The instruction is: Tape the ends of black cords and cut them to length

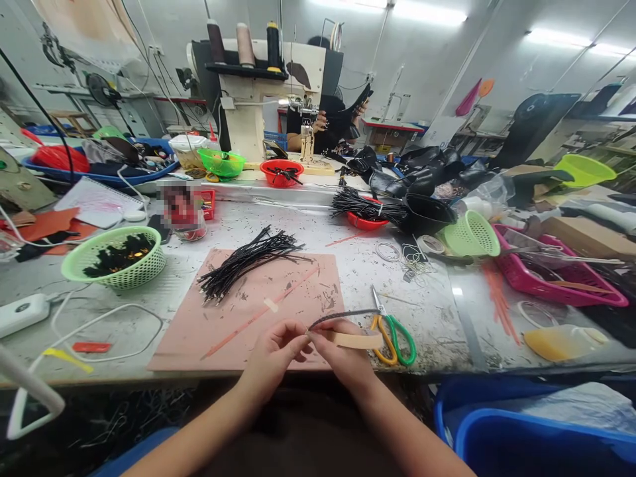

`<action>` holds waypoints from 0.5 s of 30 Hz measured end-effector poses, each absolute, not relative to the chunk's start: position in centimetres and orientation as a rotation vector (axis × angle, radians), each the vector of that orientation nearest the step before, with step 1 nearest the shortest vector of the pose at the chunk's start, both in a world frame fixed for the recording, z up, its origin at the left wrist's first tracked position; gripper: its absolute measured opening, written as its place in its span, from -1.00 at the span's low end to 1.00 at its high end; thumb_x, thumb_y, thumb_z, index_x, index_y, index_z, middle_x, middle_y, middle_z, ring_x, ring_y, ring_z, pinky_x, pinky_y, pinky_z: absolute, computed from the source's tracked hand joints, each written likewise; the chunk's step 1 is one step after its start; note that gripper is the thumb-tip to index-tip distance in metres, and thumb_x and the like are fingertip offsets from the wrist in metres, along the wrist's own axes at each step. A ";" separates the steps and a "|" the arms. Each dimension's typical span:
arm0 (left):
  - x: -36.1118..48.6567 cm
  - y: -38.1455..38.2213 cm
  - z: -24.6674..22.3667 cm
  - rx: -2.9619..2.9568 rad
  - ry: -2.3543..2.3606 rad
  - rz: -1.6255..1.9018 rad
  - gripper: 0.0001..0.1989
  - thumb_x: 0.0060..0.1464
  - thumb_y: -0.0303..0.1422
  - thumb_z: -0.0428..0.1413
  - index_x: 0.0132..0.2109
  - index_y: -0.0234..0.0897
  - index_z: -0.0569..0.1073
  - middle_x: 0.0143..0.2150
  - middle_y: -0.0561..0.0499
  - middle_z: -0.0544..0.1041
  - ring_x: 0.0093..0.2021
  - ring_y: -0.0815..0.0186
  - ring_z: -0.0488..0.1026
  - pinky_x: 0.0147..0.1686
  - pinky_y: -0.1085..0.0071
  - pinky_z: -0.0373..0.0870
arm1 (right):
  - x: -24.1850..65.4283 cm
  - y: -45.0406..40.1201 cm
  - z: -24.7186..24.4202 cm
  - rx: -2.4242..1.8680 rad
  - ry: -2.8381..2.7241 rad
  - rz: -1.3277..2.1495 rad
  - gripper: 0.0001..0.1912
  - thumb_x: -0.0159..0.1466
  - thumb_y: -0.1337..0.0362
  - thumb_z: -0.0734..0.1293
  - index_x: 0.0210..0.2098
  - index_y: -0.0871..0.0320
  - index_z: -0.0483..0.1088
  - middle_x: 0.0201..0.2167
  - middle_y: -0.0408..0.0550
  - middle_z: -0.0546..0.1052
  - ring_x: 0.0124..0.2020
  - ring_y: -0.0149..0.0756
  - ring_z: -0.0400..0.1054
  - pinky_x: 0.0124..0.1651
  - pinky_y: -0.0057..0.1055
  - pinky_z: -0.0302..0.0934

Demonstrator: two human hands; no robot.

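My left hand (279,350) and my right hand (345,358) meet over the front edge of a pink board (181,338). Thumbs and fingertips of both are pinched together at one end of a thin black braided cord (354,313). The cord's free length curves off to the right above my right hand. A curved beige strip (362,341), like tape, sticks out from the right fingers. Scissors (396,338) with one yellow and one green handle lie just right of that hand. Farther back on the board rests a bundle of similar black cords (248,258).
Left stands a pale green basket (116,271) of black pieces. A sewing machine (248,112) rises behind the table, with another person's hand (322,121) beyond it. Red bowls (368,220), a pink basket (561,288) and an orange-filled bottle (564,341) occupy the right; blue bins (546,434) stand below.
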State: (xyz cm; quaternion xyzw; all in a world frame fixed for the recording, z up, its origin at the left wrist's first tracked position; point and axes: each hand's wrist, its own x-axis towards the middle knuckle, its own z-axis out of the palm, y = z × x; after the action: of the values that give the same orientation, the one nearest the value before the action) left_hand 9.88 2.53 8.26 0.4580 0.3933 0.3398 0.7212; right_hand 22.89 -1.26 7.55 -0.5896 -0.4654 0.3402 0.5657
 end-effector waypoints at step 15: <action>9.9 2.6 8.2 0.686 0.692 0.666 -0.68 -0.38 -0.28 0.34 -0.54 -0.29 0.34 -0.69 0.14 0.34 -0.65 0.49 0.19 -0.64 0.56 0.07 | 24.2 -0.8 7.9 -1.221 -1.351 0.906 -0.90 0.04 0.26 0.35 -0.50 0.14 0.47 -0.51 -0.09 0.52 -0.43 -0.29 0.40 -0.38 -0.40 0.31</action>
State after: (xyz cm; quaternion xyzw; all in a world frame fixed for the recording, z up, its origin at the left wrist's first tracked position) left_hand 9.88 2.58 8.18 0.3233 0.3264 0.3138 0.8309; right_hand 24.19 -0.82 7.88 -0.5106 -0.5650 0.3790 0.5257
